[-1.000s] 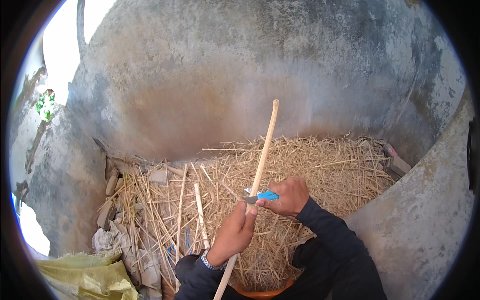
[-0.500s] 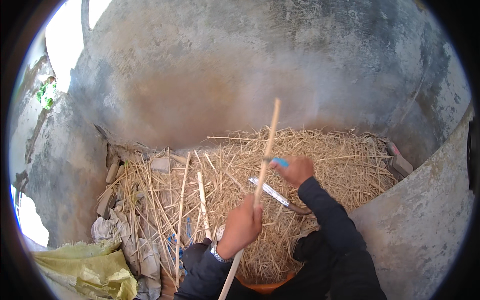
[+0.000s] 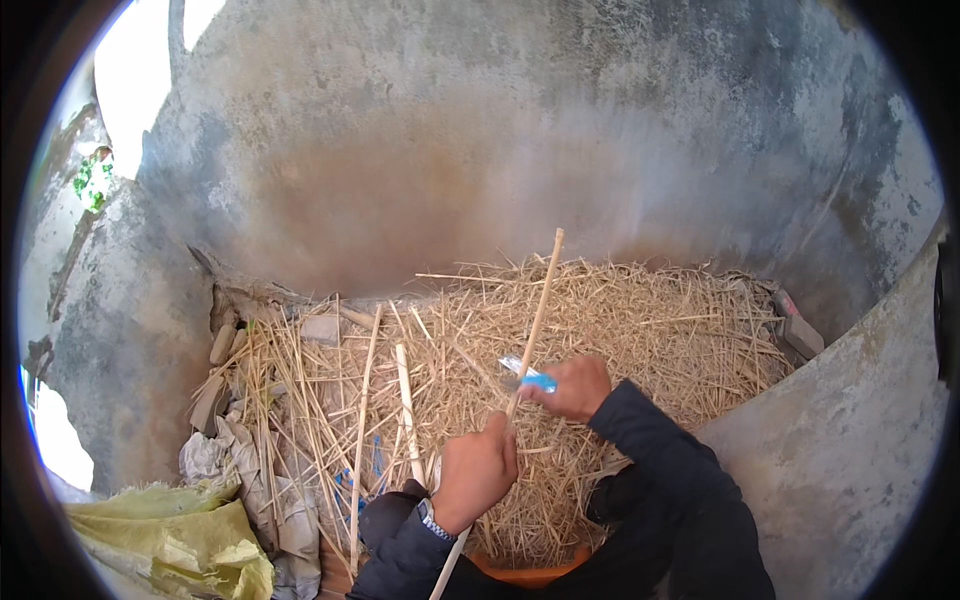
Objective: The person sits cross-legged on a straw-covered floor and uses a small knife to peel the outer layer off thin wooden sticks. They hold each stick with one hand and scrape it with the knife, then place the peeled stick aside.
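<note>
1. Head view, hands: our left hand (image 3: 477, 470) is fisted around the lower part of the long pale stick (image 3: 531, 330), fingers pressed together on it. Our right hand (image 3: 575, 388) has its fingers curled shut on the blue-handled knife (image 3: 530, 376), blade end touching the stick just above the left fist.
2. Head view, change: half a second ago the right hand sat higher up the stick with the blade trailing below it; now we have it drawn back down close to the left hand. A second ago it was in about this same low spot, so we judge this as repeated strokes along the stick, likely shaving or peeling it.
3. Head view, stick position: it slants up and away from us over the straw pile (image 3: 620, 330), top end free in front of the grey concrete wall (image 3: 520, 140), lower end running out of view between our sleeves.
4. Head view, surroundings: loose sticks (image 3: 405, 400) lie on the straw to the left; a yellow-green sack (image 3: 170, 530) sits at lower left.
</note>
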### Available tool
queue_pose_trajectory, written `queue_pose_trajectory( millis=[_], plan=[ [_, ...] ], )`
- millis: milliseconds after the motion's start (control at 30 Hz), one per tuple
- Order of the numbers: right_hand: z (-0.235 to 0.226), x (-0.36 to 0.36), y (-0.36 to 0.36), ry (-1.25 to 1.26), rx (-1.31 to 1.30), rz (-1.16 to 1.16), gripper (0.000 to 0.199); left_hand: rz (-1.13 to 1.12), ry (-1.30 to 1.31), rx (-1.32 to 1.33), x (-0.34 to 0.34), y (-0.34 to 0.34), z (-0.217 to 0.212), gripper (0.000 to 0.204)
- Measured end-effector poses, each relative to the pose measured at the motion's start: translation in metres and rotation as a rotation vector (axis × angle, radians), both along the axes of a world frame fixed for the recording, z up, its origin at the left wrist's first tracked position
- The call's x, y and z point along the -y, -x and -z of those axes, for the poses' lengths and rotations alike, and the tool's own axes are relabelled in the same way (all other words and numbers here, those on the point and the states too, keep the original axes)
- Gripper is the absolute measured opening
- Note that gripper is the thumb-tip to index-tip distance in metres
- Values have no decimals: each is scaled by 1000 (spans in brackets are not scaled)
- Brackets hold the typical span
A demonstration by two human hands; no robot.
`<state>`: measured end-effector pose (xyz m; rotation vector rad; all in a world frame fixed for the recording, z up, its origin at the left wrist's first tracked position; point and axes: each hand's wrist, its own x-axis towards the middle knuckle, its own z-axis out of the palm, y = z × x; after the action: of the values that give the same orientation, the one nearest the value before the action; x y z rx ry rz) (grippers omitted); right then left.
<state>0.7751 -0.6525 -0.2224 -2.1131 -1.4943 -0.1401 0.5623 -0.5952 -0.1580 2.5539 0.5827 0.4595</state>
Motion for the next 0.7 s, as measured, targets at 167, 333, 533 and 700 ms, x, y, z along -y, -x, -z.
queue_pose_trajectory(
  millis=[167,333,533,700],
  plan=[
    [-11,2,-19,114,-66,53,74,6,-71,-49,4,3,-3,11],
    [-6,7,12,137,-67,-48,74,-26,-87,-61,1,9,-2,12],
    [-1,6,-46,93,-35,188,79,59,-42,-58,11,11,-8,13],
    [-11,7,-35,105,-47,183,81,40,-60,-92,10,14,-10,14]
  ],
)
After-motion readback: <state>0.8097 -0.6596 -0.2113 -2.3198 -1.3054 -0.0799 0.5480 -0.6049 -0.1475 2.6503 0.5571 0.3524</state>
